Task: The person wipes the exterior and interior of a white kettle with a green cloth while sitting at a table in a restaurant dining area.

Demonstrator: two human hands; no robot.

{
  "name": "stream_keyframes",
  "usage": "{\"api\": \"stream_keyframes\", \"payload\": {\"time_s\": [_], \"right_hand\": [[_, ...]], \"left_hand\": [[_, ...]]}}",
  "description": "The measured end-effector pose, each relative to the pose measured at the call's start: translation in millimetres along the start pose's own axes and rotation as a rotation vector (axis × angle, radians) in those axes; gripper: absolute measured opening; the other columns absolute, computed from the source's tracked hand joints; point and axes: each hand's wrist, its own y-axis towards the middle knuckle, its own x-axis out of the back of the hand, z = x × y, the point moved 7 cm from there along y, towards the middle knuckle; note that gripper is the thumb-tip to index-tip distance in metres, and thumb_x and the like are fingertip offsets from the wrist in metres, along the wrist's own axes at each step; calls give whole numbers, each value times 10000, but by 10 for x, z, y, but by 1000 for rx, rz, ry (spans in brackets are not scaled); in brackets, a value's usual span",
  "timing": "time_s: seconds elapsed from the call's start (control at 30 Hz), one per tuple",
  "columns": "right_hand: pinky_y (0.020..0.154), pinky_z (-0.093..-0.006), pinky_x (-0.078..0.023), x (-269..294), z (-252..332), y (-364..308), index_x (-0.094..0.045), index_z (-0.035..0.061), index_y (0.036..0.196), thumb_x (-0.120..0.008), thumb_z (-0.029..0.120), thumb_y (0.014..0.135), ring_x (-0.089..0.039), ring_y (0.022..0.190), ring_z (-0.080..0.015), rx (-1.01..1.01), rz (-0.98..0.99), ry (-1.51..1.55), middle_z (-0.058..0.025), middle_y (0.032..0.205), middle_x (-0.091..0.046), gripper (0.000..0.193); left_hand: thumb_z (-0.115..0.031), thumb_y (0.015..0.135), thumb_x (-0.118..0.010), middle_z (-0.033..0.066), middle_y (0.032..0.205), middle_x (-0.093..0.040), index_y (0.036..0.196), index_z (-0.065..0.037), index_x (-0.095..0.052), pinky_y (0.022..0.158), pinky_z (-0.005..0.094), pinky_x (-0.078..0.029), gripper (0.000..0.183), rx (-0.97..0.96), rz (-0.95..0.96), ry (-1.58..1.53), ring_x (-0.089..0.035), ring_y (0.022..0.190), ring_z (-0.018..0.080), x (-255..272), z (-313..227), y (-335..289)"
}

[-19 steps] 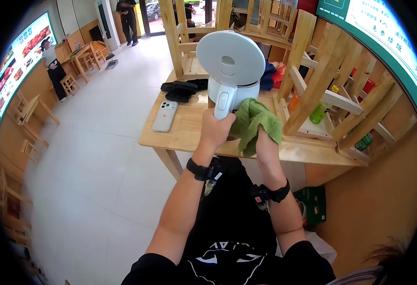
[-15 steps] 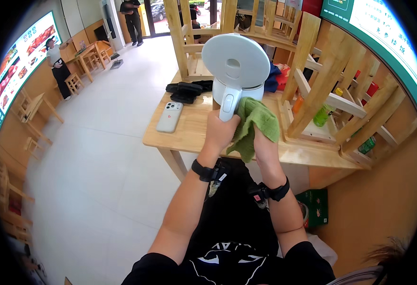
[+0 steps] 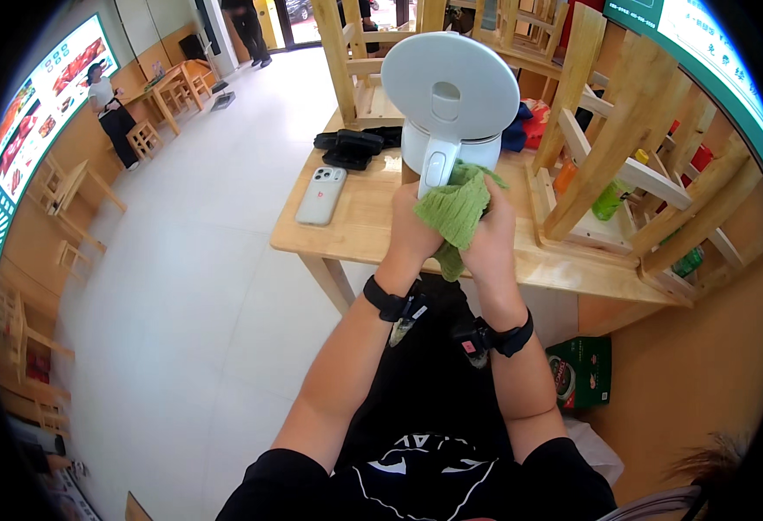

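A white electric kettle (image 3: 418, 139) is held at the table, its round lid (image 3: 451, 76) raised and facing me. Its handle (image 3: 439, 163) points toward me, and my left hand (image 3: 412, 227) is closed at the handle's lower end, fingers partly hidden by a green cloth (image 3: 456, 208). My right hand (image 3: 492, 236) grips that cloth and presses it against the handle's right side. The cloth drapes between both hands, with a corner hanging below. Whether the kettle's base touches the tabletop is hidden.
A pale phone (image 3: 320, 198) and black pouch-like items (image 3: 353, 146) lie left on the wooden table (image 3: 368, 227). Upturned wooden stools (image 3: 603, 130) stand right, near a green bottle (image 3: 609, 200). A green bag (image 3: 591, 369) sits below. Two people (image 3: 114, 117) (image 3: 249, 35) stand farther off.
My right hand has moved up and inward, bringing the cloth across the handle's lower end. The kettle and table appear slightly farther right and higher in view.
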Motion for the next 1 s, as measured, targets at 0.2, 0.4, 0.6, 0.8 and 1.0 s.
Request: {"api": "stream_keyframes", "payload": {"time_s": [0.2, 0.4, 0.6, 0.8, 1.0], "right_hand": [[750, -373, -538, 119, -101, 266, -663, -72, 1035, -751, 122, 809, -726, 867, -303, -104, -9, -303, -239, 880, -714, 310], [786, -483, -529, 63, 6, 277, -656, -72, 1057, -724, 127, 804, -656, 925, -494, -56, 14, -506, -318, 916, -679, 329], [820, -436, -527, 62, -59, 113, -640, -42, 1050, -757, 161, 801, -663, 952, -465, -54, 13, -208, -280, 956, -695, 343], [793, -411, -526, 44, -90, 154, -629, -30, 1025, -765, 184, 808, -692, 905, -392, -66, -60, -311, -242, 953, -706, 334], [831, -286, -488, 8, -249, 132, -610, -25, 1092, -737, 66, 865, -589, 925, -111, -71, -19, -143, -65, 1013, -684, 276]], "left_hand": [[-70, 901, -689, 98, 941, -747, 1024, 44, -704, 717, 304, -531, 169, 45, -51, -126, -678, 846, 127, -39, 4, 8], [-32, 899, -671, 120, 936, -753, 992, 57, -716, 722, 314, -530, 136, -154, -73, 10, -671, 839, 129, 20, 6, 38], [-65, 872, -699, 146, 943, -755, 1020, 50, -708, 712, 318, -532, 188, -133, 23, 108, -704, 866, 163, -13, 92, 11], [-77, 872, -698, 141, 944, -749, 1015, 48, -703, 737, 348, -533, 190, -239, -76, 148, -707, 882, 197, 5, -21, 46], [-70, 865, -705, 129, 907, -743, 987, 46, -707, 718, 346, -530, 168, -226, -66, 66, -702, 847, 192, -23, -6, 53]]}}
